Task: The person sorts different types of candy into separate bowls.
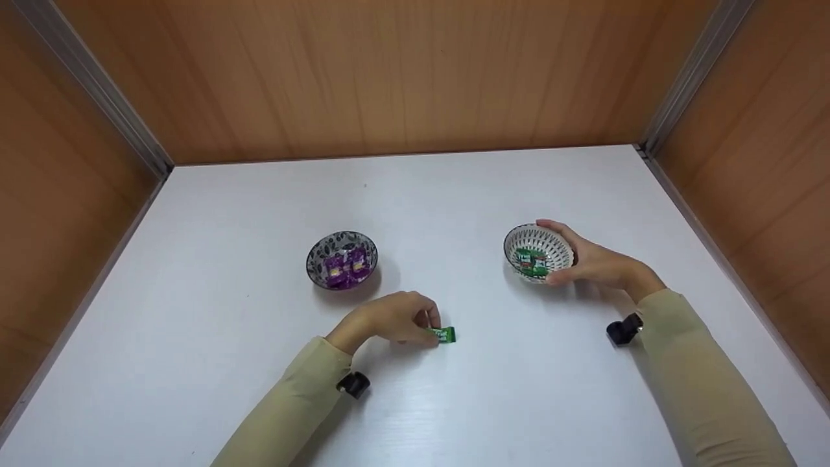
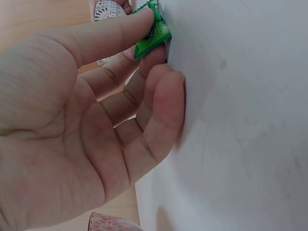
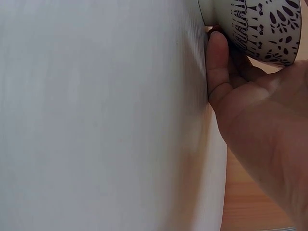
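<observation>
My left hand is low over the table, pinching a green wrapped candy between thumb and fingers. In the left wrist view the thumb lies across the candy, and the other fingers curl near the tabletop. Farther right, my right hand holds a white patterned bowl from its right side, thumb in front and fingers behind. Several green candies lie inside it. The right wrist view shows the bowl's dark-patterned outer wall against the hand; some fingertips are hidden behind the bowl.
A dark-patterned bowl with purple wrapped candies stands left of centre, beyond the left hand. The white table is bordered by wood-grain panels at the back and both sides.
</observation>
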A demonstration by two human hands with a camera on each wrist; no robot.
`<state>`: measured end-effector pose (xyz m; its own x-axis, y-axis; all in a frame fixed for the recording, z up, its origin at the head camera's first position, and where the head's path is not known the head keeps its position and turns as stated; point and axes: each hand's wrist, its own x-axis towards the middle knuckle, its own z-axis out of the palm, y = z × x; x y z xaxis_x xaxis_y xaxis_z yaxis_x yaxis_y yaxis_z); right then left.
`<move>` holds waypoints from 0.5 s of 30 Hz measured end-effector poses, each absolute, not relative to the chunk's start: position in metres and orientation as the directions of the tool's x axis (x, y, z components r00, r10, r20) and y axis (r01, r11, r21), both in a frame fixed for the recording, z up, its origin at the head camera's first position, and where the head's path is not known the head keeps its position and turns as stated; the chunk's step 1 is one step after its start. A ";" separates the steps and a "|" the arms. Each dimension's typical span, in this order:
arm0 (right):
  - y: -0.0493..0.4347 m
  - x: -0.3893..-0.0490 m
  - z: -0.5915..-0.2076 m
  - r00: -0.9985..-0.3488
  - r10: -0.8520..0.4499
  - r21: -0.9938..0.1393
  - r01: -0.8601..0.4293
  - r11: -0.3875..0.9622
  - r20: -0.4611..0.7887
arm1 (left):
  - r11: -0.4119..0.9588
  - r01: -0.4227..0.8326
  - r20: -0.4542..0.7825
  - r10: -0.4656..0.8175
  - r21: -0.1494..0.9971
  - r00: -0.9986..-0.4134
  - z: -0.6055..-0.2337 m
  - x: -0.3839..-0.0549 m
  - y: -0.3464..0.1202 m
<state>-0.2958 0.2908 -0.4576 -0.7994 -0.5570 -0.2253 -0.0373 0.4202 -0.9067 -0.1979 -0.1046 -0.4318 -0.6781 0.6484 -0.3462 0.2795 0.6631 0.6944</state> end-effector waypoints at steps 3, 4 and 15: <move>0.292 -0.295 -0.457 -0.798 -0.559 -0.909 -0.035 0.416 -0.225 | 0.667 0.292 -0.339 0.648 0.686 -0.682 -0.431 -0.198 -0.104; 0.292 -0.294 -0.457 -0.797 -0.560 -0.909 -0.036 0.415 -0.224 | 0.668 0.290 -0.342 0.647 0.685 -0.682 -0.431 -0.198 -0.104; 0.292 -0.295 -0.457 -0.797 -0.562 -0.908 -0.041 0.416 -0.221 | 0.642 0.274 -0.343 0.665 0.716 -0.663 -0.431 -0.196 -0.096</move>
